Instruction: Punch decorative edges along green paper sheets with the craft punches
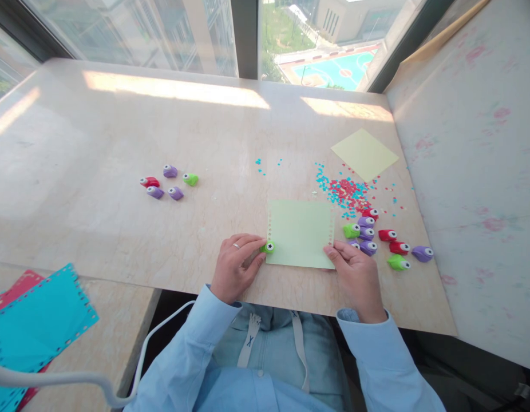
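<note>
A pale green sheet of paper (300,234) lies in front of me, with rows of small punched holes down its left and right edges. My left hand (239,263) is closed around a small green craft punch (269,247), which sits at the sheet's left edge, a dark star shape on its top. Thumb and fingers of my right hand (355,274) pinch the sheet by its lower right edge. Just beyond that hand stands a group of red, purple and green punches (368,233). The punch's jaw is too small to make out.
Red and blue paper bits (348,193) are heaped at the right, near another pale green sheet (365,154). Several punches (175,193) stand at the left. Punched blue paper (42,332) lies on a lower surface, near a white cable (140,355). A flowered wall (475,171) bounds the right.
</note>
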The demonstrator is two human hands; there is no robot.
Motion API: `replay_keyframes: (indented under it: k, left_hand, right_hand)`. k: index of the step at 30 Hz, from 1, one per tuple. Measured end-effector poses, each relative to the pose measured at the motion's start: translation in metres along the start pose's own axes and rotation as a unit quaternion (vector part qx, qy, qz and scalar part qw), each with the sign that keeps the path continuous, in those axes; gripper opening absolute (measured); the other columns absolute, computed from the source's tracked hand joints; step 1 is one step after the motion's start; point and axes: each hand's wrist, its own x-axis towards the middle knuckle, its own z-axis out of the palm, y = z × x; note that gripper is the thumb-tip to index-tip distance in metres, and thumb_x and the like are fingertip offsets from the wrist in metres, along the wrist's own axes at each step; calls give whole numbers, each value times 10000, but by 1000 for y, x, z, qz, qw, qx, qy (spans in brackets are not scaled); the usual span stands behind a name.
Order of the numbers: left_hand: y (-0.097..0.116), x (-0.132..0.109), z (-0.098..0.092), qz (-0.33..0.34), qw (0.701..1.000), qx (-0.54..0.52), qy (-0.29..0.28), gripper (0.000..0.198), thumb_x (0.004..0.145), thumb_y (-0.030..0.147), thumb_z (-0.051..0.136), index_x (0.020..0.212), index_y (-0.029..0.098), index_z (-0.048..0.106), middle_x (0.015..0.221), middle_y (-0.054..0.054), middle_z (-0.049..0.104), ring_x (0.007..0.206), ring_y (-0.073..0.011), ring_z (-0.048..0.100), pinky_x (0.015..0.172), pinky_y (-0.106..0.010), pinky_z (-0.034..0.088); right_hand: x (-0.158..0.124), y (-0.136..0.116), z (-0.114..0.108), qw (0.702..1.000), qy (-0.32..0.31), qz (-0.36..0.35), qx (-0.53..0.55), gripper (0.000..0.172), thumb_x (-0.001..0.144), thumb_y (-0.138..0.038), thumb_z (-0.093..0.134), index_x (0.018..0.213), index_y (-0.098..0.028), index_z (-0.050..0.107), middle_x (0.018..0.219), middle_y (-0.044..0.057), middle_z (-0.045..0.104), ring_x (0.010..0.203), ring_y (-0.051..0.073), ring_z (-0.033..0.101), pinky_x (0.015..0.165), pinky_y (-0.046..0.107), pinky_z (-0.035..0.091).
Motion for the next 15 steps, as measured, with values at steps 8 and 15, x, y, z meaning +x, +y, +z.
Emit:
replay_keyframes:
  k: [8,15]
  left_hand:
    - [2,1,-1,1,1000,1,-2,204,877,227,617,1069,235,688,1041,-57,733,1031,-228,630,906,-425,472]
    - [2,1,-1,8,1000,0,1,191,870,213,630,1052,225,686,1029,-59,734,1025,-228,629,896,-422,471]
  right_hand:
    - [1,2,0,1000,5,-4,-3,474,724,-541,723,1002,-158,752,980,74,757,867,270,687,654,381,631]
    - [1,1,1,1000,6,0,11,476,715,-538,733,1001,-158,751,1002,77,756,857,263,691,626,372,633]
